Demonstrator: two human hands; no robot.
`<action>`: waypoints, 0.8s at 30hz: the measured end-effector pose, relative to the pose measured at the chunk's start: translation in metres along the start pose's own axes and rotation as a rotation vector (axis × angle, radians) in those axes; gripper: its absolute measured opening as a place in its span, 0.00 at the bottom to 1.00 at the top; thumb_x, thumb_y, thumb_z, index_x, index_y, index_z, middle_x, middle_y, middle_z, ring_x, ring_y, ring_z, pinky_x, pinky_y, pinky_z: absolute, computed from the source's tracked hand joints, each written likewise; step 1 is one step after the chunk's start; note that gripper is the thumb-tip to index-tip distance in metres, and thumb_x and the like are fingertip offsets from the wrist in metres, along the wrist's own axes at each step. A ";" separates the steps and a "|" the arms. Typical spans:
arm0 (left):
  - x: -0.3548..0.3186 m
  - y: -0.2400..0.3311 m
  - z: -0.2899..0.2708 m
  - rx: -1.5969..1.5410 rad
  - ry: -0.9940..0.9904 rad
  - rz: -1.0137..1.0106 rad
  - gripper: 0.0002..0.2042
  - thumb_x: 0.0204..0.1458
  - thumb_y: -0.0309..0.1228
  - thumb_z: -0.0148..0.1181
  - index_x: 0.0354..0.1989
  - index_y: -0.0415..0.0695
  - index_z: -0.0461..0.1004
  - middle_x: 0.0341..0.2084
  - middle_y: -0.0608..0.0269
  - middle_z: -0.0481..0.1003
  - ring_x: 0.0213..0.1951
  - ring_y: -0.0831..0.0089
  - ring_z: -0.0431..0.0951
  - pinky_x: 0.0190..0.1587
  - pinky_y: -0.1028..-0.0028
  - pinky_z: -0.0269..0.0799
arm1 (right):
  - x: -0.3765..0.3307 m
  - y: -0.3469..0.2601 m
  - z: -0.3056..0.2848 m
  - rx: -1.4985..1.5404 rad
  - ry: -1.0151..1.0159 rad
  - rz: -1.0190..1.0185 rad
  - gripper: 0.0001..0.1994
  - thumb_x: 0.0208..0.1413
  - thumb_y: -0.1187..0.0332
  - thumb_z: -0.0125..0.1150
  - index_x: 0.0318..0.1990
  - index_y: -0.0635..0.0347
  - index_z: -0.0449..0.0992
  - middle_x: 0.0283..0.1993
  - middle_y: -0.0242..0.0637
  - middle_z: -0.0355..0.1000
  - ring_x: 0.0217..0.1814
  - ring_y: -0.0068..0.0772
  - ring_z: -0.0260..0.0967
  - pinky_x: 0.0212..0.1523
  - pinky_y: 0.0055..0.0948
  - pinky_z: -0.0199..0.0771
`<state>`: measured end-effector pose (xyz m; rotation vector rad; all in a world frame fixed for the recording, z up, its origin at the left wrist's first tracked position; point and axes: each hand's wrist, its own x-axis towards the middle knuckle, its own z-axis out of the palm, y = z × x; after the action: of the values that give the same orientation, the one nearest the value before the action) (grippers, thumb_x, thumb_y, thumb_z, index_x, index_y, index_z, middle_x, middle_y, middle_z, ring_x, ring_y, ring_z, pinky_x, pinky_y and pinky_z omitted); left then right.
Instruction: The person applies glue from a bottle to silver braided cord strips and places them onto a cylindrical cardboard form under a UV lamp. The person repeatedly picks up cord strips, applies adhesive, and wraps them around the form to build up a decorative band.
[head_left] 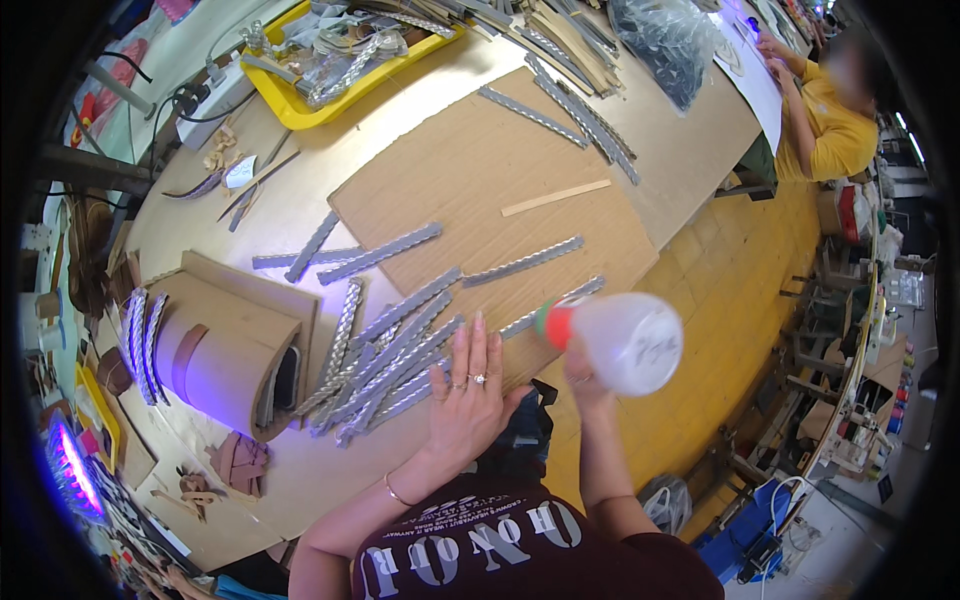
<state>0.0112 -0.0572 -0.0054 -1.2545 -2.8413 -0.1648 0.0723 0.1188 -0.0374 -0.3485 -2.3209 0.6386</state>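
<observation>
My left hand (470, 395) lies flat with fingers stretched out at the edge of a heap of grey and silver braided strips (395, 355). Its fingertips touch or hover just over the strip ends; I cannot tell which. In my right hand (586, 375) is a white plastic squeeze bottle (632, 345) with a red collar and green tip, tipped on its side and slightly blurred. The tip points left, close to a braided strip (525, 318) on the cardboard sheet (450, 190). Another braided strip (525, 262) lies farther up the sheet.
A curved cardboard form (225, 350) with braided strips over it stands at left. A yellow tray (345, 105) of strips is at the back, near a plastic bag (665, 50). A lit purple lamp (75, 470) is lower left. A person in yellow (840, 130) works at far right.
</observation>
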 end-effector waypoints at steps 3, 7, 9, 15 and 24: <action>0.000 0.000 -0.001 -0.001 -0.017 0.012 0.39 0.55 0.58 0.50 0.65 0.35 0.60 0.68 0.46 0.54 0.72 0.52 0.46 0.66 0.46 0.12 | 0.040 0.013 -0.011 0.199 0.178 0.132 0.18 0.52 0.72 0.64 0.50 0.68 0.70 0.46 0.42 0.73 0.45 0.35 0.72 0.49 0.35 0.72; 0.002 0.000 -0.005 -0.037 -0.045 0.018 0.38 0.55 0.55 0.53 0.64 0.34 0.61 0.69 0.44 0.52 0.72 0.48 0.43 0.65 0.44 0.10 | 0.080 0.021 -0.016 0.223 0.385 0.209 0.20 0.51 0.71 0.67 0.49 0.69 0.70 0.46 0.41 0.72 0.46 0.32 0.71 0.49 0.32 0.71; 0.005 -0.003 -0.009 -0.073 -0.018 0.013 0.34 0.55 0.53 0.55 0.61 0.36 0.65 0.68 0.44 0.53 0.72 0.47 0.44 0.65 0.44 0.11 | 0.091 0.024 -0.014 0.243 0.483 0.317 0.19 0.55 0.65 0.63 0.48 0.69 0.68 0.44 0.40 0.71 0.43 0.32 0.71 0.47 0.32 0.72; 0.025 -0.017 -0.019 -0.227 0.158 -0.016 0.20 0.50 0.43 0.65 0.47 0.44 0.78 0.66 0.47 0.58 0.70 0.45 0.46 0.67 0.44 0.14 | 0.122 0.046 -0.016 1.046 0.720 0.761 0.21 0.59 0.52 0.56 0.47 0.61 0.67 0.39 0.36 0.71 0.38 0.28 0.72 0.41 0.30 0.76; 0.055 -0.011 -0.020 -0.235 0.160 0.028 0.12 0.52 0.40 0.63 0.41 0.48 0.80 0.64 0.52 0.63 0.69 0.48 0.53 0.68 0.42 0.18 | 0.128 0.053 -0.006 1.396 0.661 0.866 0.20 0.60 0.50 0.54 0.46 0.58 0.67 0.34 0.33 0.71 0.34 0.27 0.72 0.36 0.27 0.77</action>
<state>-0.0347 -0.0264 0.0176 -1.2538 -2.7270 -0.5857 -0.0129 0.2181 0.0091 -0.6945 -0.6499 1.9494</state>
